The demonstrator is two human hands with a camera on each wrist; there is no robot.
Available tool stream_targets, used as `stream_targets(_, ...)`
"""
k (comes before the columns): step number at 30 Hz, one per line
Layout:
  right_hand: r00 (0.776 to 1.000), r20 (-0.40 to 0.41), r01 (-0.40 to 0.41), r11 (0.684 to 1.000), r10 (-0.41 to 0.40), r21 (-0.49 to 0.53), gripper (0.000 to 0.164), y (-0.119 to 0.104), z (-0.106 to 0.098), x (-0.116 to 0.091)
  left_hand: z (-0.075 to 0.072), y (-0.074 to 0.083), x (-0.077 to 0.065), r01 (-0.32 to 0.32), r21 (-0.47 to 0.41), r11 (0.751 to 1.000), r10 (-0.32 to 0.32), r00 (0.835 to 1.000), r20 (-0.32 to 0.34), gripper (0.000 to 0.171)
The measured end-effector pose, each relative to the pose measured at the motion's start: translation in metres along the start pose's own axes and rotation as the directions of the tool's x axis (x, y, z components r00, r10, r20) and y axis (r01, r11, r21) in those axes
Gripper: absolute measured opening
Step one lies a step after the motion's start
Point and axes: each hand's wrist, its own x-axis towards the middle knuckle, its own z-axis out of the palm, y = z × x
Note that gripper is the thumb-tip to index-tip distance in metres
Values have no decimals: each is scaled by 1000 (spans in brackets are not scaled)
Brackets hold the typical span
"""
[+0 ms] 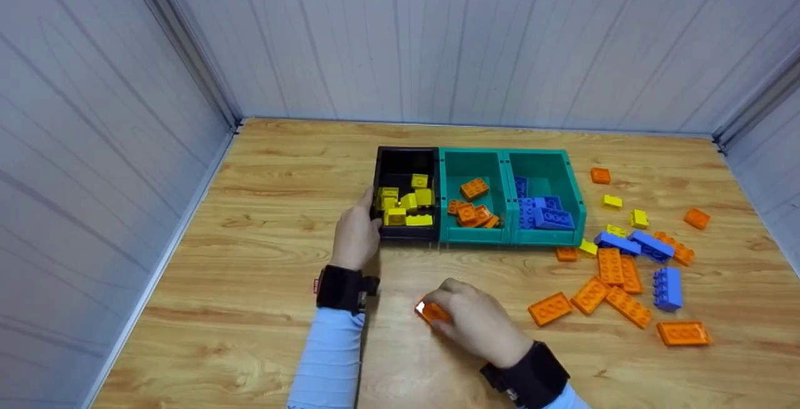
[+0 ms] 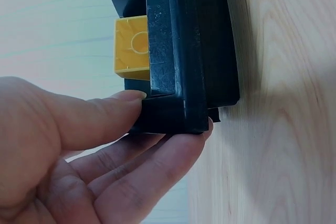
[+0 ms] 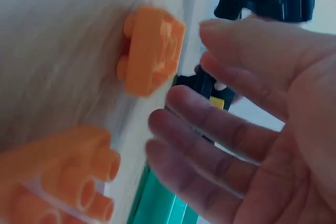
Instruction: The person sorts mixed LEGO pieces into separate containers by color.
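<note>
At the left side of a black bin (image 1: 409,234), my left hand (image 1: 356,237) grips its front corner. The left wrist view shows the thumb on one face of that corner and the fingers (image 2: 152,177) on the other, with a yellow brick (image 2: 131,45) sticking up inside. Over an orange brick (image 1: 432,312) on the table hovers my right hand (image 1: 478,321), hiding part of it. In the right wrist view its fingers (image 3: 205,166) are spread and stand apart from the orange brick (image 3: 144,51). Another orange piece (image 3: 58,166) lies nearer that camera.
Joined to the black bin are two teal bins, one with orange bricks (image 1: 475,188), one with blue bricks (image 1: 553,218). Loose orange (image 1: 550,309), blue (image 1: 669,288) and yellow bricks (image 1: 612,201) lie scattered at the right. Walls (image 1: 425,40) enclose the table.
</note>
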Motion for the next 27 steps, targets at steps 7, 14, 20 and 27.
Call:
stream_targets(7,998,54,-6,998,9,-58,36,-5,4,-5,-1,0,1,1,-1,1000,-1,1000,8,65)
stream_targets(14,998,65,16,999,-13,-39,34,-6,6,-5,0,-1,0,-12,11,1000,12,1000,4,65)
stream_targets(20,993,118,19,1000,-19,0,35,1,0,-4,0,-1,0,-6,11,1000,6,1000,11,65)
stream_targets(27,990,140,26,1000,-25,-5,32,18,-14,-5,1,1,1,-25,21,999,24,1000,2,65)
